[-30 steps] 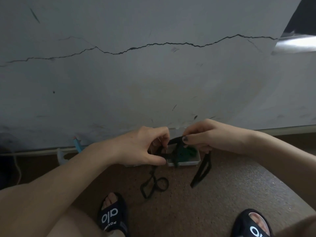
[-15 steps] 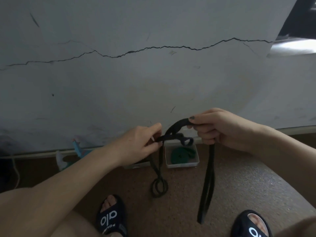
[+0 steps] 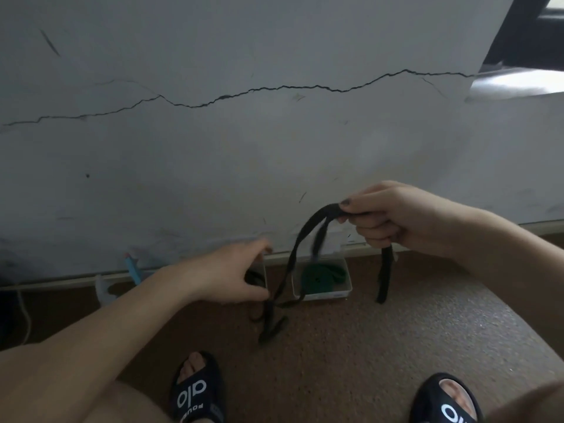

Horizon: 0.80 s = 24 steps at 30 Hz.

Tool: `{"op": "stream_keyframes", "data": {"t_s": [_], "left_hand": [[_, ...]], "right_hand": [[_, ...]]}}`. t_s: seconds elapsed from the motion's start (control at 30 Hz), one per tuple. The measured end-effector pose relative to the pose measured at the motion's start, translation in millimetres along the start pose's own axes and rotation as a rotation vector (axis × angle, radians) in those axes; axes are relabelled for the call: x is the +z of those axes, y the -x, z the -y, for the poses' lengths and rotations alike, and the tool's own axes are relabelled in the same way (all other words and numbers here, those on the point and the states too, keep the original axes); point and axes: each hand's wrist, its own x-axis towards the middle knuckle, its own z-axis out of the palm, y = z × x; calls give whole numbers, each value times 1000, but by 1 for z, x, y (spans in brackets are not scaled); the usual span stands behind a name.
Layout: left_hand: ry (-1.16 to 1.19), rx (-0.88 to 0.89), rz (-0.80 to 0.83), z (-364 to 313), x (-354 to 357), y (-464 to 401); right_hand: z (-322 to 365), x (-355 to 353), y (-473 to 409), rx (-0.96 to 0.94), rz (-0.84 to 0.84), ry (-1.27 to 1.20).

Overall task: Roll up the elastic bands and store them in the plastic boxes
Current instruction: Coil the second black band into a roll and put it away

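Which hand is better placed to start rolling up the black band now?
Left, probably. The right hand already grips the black band at its raised top, while the left hand is low beside its trailing end on the floor, apparently free to gather it.

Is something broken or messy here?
Yes. A long jagged crack runs across the wall. The black band held by the right hand hangs unrolled, its end tangled on the floor.
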Motion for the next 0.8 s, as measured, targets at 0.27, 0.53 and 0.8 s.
{"op": "stream_keyframes", "data": {"t_s": [0.27, 0.53, 0.8], "left_hand": [[461, 359, -275, -31, -2, -1], [322, 488, -497, -39, -3, 6], [263, 465, -642, -43, 3, 5]], "right_hand": [[-4, 22, -1, 3, 133, 112], [-5, 24, 2, -13, 160, 146], [-9, 30, -1, -44, 158, 91]]}}
